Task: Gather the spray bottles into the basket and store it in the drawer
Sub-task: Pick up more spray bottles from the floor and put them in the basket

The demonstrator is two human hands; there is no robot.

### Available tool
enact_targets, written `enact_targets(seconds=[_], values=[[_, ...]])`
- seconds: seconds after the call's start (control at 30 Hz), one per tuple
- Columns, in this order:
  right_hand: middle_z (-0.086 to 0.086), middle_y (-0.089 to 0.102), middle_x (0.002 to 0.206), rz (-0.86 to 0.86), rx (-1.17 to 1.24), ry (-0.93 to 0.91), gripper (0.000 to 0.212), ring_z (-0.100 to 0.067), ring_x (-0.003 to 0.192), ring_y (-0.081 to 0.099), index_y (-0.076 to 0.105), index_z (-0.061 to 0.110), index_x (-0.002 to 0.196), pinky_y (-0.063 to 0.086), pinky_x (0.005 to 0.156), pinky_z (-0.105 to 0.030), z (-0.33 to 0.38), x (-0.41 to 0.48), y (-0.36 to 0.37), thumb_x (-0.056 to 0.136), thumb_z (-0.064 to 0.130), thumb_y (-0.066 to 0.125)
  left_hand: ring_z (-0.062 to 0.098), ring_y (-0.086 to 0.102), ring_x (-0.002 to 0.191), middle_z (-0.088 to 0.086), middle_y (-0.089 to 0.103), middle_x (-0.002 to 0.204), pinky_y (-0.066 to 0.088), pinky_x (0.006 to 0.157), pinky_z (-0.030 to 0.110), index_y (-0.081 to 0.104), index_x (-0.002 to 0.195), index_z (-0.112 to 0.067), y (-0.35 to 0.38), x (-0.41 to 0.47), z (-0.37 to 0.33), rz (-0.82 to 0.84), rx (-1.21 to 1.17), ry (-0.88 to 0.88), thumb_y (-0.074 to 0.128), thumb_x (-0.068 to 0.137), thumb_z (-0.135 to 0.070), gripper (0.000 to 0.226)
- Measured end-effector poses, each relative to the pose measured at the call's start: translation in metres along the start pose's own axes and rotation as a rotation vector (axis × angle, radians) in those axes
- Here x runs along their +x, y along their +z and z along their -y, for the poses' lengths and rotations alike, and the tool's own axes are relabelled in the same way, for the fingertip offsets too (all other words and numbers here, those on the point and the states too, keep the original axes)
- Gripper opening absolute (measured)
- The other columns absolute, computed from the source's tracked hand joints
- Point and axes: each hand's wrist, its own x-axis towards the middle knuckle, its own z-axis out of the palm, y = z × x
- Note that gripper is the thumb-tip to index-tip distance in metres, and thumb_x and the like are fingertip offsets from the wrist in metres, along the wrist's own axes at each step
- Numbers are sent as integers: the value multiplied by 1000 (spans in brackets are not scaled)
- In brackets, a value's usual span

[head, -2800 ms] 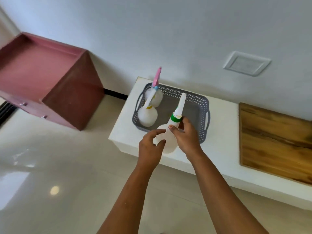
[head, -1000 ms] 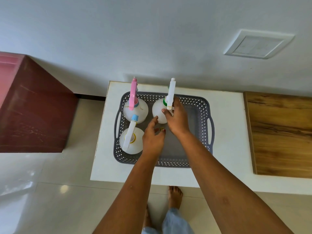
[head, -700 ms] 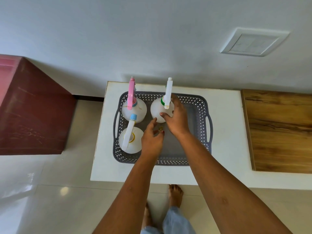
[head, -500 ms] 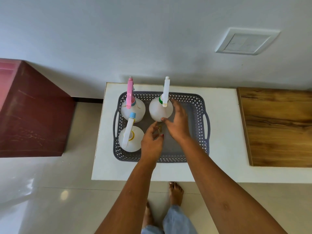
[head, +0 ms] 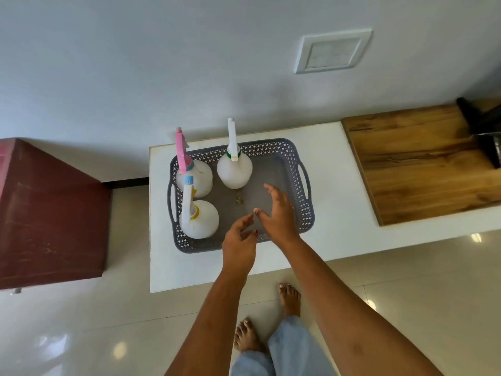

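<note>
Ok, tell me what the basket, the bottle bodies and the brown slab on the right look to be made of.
Basket: grey moulded plastic, matte, by its perforated lattice walls and cut-out handles.
Bottle bodies, e.g. the green-collared bottle: translucent white plastic, probably, with a soft milky sheen.
Brown slab: wood or wood-look laminate; grain streaks show, and which it is stays open.

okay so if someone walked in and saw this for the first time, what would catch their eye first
Most likely the three white spray bottles standing upright in the grey basket on the white table: a pink-topped bottle at the back left, a green-collared bottle beside it, and a blue-tipped bottle in front. Next, the two open, empty hands, left hand and right hand, over the basket's bare right half.
</note>
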Motion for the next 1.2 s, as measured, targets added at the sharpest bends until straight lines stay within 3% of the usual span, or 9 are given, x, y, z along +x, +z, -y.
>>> enact_targets(seconds=[0.27, 0.47, 0.53, 0.6, 0.63, 0.7, 0.8, 1.1, 1.2], values=[[-9, 43, 141, 57, -32, -19, 50, -24, 130, 40, 41, 17, 136, 41, 102, -31, -23, -45, 8, 90, 16, 61, 7, 54, 104, -1, 61, 127, 42, 90, 19, 56, 125, -17, -3, -34, 42, -67, 105, -15, 52, 92, -6, 36], [-10, 51, 134, 68, -119, -184, 42, -23, 126, 45, 47, 13, 131, 37, 94, -20, -39, -86, 17, 91, 16, 59, 9, 58, 100, -6, 60, 122, 43, 64, 4, 56, 124, -23, -15, -86, 85, -203, 27, -124, 50, 92, -6, 37], [-10, 52, 135, 100, -153, -237, 41, -24, 126, 45, 48, 14, 130, 41, 96, -24, -42, -99, 13, 91, 16, 59, 15, 60, 106, -3, 61, 124, 47, 77, 14, 56, 125, -21, -15, -108, 96, -268, -13, -149, 49, 92, -5, 37], [-9, 51, 136, 174, -191, -285, 40, -24, 126, 44, 48, 16, 129, 44, 96, -28, -45, -118, 9, 91, 17, 59, 19, 60, 107, 1, 62, 124, 49, 87, 24, 57, 124, -19, -11, -135, 109, -336, -46, -170, 50, 91, -4, 37], [-8, 51, 137, 222, -213, -309, 40, -23, 127, 44, 48, 17, 129, 45, 95, -28, -47, -129, 7, 91, 18, 59, 18, 61, 105, 1, 63, 123, 49, 86, 22, 58, 124, -19, -9, -149, 115, -369, -65, -178, 50, 90, -4, 38], [-6, 50, 137, 316, -261, -343, 39, -22, 127, 44, 48, 19, 128, 45, 94, -27, -51, -149, 7, 91, 18, 59, 11, 60, 94, 1, 64, 121, 45, 70, 4, 59, 121, -20, -4, -175, 131, -421, -111, -207, 50, 89, -3, 38], [-5, 50, 136, 464, -322, -412, 37, -23, 127, 42, 49, 19, 128, 43, 96, -30, -54, -184, 17, 92, 18, 57, 10, 59, 92, 2, 64, 120, 40, 55, -4, 59, 121, -20, 1, -216, 163, -490, -220, -278, 51, 89, -3, 37], [-6, 50, 134, 914, -489, -621, 38, -24, 128, 38, 49, 18, 127, 40, 100, -36, -79, -324, 88, 90, 15, 54, -2, 55, 79, -3, 62, 113, 40, 48, 2, 58, 120, -22, -6, -351, 278, -809, -468, -496, 49, 90, -5, 35], [-7, 51, 132, 1047, -560, -701, 37, -25, 126, 39, 49, 17, 127, 40, 99, -36, -92, -384, 105, 90, 14, 54, -3, 54, 80, -4, 61, 111, 41, 53, 6, 58, 120, -22, -3, -403, 318, -904, -537, -535, 49, 91, -7, 34]])
